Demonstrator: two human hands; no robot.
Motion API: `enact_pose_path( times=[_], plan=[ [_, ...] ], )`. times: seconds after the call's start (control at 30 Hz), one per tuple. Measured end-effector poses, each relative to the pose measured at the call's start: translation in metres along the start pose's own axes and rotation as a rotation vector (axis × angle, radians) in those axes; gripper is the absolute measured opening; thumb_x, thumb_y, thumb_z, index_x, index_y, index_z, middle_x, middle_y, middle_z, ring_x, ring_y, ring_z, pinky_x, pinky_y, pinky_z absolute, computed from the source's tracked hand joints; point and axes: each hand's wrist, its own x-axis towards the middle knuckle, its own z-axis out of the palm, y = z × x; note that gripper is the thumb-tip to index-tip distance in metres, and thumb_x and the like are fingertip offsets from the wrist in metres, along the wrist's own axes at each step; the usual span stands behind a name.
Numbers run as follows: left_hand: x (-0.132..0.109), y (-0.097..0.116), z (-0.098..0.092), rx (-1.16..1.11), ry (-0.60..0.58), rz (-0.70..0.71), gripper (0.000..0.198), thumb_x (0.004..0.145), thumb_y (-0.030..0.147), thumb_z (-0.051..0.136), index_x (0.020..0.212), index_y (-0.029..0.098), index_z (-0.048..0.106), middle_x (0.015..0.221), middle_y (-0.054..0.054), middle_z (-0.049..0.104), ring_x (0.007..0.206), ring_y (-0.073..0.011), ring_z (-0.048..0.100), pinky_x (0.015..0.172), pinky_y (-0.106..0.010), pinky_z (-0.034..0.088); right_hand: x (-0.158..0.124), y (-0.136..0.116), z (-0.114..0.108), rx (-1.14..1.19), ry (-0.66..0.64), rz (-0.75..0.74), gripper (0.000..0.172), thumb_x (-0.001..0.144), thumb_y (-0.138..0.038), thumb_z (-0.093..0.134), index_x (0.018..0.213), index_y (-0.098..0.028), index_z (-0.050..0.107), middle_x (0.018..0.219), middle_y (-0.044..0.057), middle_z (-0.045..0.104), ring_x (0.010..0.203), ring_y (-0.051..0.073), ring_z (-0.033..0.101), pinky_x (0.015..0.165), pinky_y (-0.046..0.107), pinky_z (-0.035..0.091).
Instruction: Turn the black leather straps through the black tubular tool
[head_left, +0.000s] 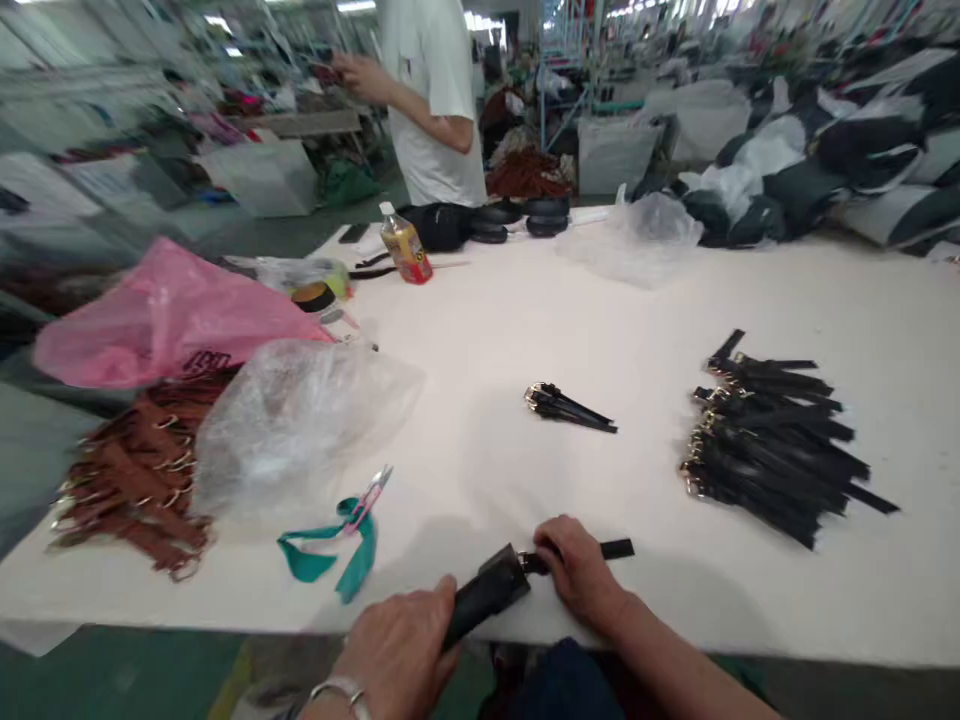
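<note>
My left hand [401, 640] is closed round a black leather-like strap piece [486, 595], which points up and right near the front edge of the table. At its far end is a metal fitting. My right hand [577, 570] pinches a narrow black strap [618, 548] beside that fitting; its free end sticks out to the right. Whether the two pieces are joined is hidden by the fingers. Beyond my hands lies a small bunch of black straps [574, 408] with metal buckles. To the right is a large pile of similar black straps [780, 450].
On the left are pink-handled snips [365, 503] with teal cloth, a clear plastic bag [292, 430], brown straps [142, 480] and a pink bag [172, 320]. A bottle [406, 245] stands at the back of the white table [465, 350]. A person [435, 110] stands behind it.
</note>
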Motion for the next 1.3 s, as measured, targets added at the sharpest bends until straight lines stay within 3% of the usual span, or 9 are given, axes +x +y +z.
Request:
enact_pose_path(
  times=[0.13,0.33,0.53,0.77,0.97,1.2,1.3],
  plan=[
    [0.003,0.017,-0.008,-0.016,-0.011,0.027,0.042,0.08,0.02,0.05,0.122,0.014,0.05,0.103,-0.012,0.065,0.095,-0.0329,0.06,0.083,-0.049,0.048,-0.002,0.0,0.004,0.018,0.035,-0.006,0.011,0.089,-0.012,0.041,0.092,-0.021,0.048,0.091,0.005,0.058,0.085,0.021,0.049,0.079,0.037,0.039],
    [0.003,0.007,-0.008,0.003,-0.008,0.003,0.04,0.081,0.023,0.047,0.119,0.015,0.051,0.096,-0.013,0.066,0.092,-0.034,0.061,0.079,-0.05,0.048,-0.003,0.004,0.008,-0.018,0.047,-0.037,0.015,0.089,-0.011,0.04,0.098,-0.021,0.047,0.093,0.005,0.059,0.086,0.021,0.049,0.081,0.037,0.038],
    [0.01,0.015,-0.01,-0.001,0.046,0.037,0.036,0.081,0.024,0.044,0.114,0.015,0.053,0.095,-0.013,0.066,0.089,-0.0337,0.062,0.077,-0.05,0.049,-0.003,0.002,0.007,-0.006,0.068,-0.017,0.013,0.091,-0.015,0.039,0.097,-0.021,0.048,0.092,0.006,0.058,0.085,0.021,0.049,0.079,0.037,0.04],
    [0.004,-0.003,0.0,-0.012,0.002,-0.004,0.042,0.08,0.028,0.047,0.119,0.016,0.051,0.098,-0.012,0.065,0.094,-0.0333,0.06,0.082,-0.048,0.047,-0.004,0.001,0.006,-0.02,0.076,-0.014,0.013,0.088,-0.013,0.042,0.096,-0.02,0.049,0.09,0.006,0.058,0.084,0.021,0.049,0.078,0.037,0.041],
    [0.016,0.005,-0.005,-0.04,0.081,0.072,0.036,0.078,0.029,0.046,0.111,0.017,0.054,0.096,-0.013,0.066,0.091,-0.0349,0.061,0.079,-0.05,0.047,-0.004,0.002,0.008,-0.004,0.109,-0.013,0.014,0.089,-0.014,0.041,0.097,-0.02,0.05,0.092,0.006,0.059,0.086,0.021,0.051,0.081,0.038,0.042],
    [0.017,-0.013,0.012,-0.147,0.111,-0.049,0.028,0.08,0.038,0.044,0.098,0.02,0.055,0.09,-0.009,0.067,0.087,-0.0295,0.063,0.074,-0.04,0.049,-0.005,0.007,0.011,-0.015,0.117,-0.022,0.017,0.09,-0.014,0.041,0.101,-0.02,0.052,0.093,0.007,0.06,0.088,0.021,0.052,0.081,0.039,0.045],
    [0.01,-0.018,0.011,-0.125,0.11,-0.086,0.03,0.08,0.038,0.044,0.101,0.02,0.055,0.09,-0.01,0.066,0.088,-0.0309,0.062,0.074,-0.042,0.048,-0.005,0.008,0.011,-0.024,0.13,-0.044,0.019,0.089,-0.013,0.041,0.102,-0.021,0.052,0.095,0.007,0.061,0.089,0.021,0.053,0.082,0.038,0.045]
  ],
)
